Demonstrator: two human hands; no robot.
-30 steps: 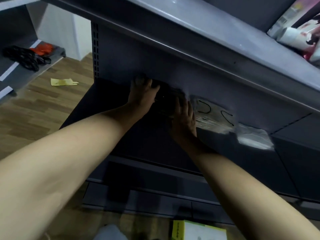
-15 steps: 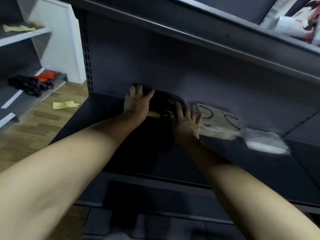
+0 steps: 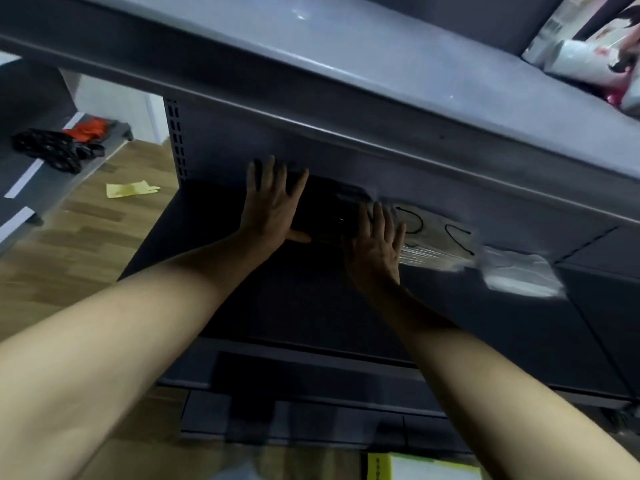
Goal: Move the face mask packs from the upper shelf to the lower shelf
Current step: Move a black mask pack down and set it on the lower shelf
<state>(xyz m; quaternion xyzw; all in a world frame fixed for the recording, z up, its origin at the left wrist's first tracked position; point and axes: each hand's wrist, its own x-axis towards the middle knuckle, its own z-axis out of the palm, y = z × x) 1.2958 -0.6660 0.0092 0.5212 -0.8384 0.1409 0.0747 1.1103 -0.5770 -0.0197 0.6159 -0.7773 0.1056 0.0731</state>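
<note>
Black pack [image 3: 323, 211] lies at the back of the lower shelf [image 3: 214, 244], where it was half a second ago; since then our view has tipped down and our fingers have straightened. Our left hand [image 3: 273, 202] lies flat against its 9 o'clock end, our right hand [image 3: 375, 244] flat at its 3 o'clock end, neither grasping. Two paler packs [image 3: 436, 240] lie towards 3 o'clock.

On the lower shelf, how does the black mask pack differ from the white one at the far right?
The black mask pack is dark and sits between both hands, left hand and right hand; the white mask pack is pale and untouched, at the row's right end. Both lie on the lower shelf.
</note>
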